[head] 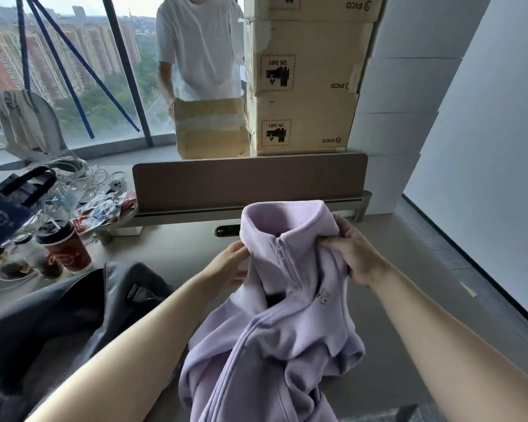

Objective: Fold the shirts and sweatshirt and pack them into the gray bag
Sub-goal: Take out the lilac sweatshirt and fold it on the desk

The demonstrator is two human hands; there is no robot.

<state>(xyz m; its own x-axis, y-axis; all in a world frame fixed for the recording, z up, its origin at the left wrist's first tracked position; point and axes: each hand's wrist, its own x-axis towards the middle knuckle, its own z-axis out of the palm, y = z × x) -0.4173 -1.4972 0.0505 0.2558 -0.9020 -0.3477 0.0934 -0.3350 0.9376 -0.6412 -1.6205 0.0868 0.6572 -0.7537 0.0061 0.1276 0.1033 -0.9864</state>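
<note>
A lilac zip-up sweatshirt (287, 300) hangs in the centre of the frame, collar up toward the top and body trailing down to the bottom edge, so its long axis runs roughly vertical. The left hand (229, 264) grips the fabric just beside the collar's left side; the right hand (352, 251) clutches a bunch of cloth at the collar's right. The dark gray bag (73, 312) lies slumped at lower left on the desk (171, 245); its contents cannot be seen. A red paper cup (66, 248) with a black lid stands above it.
</note>
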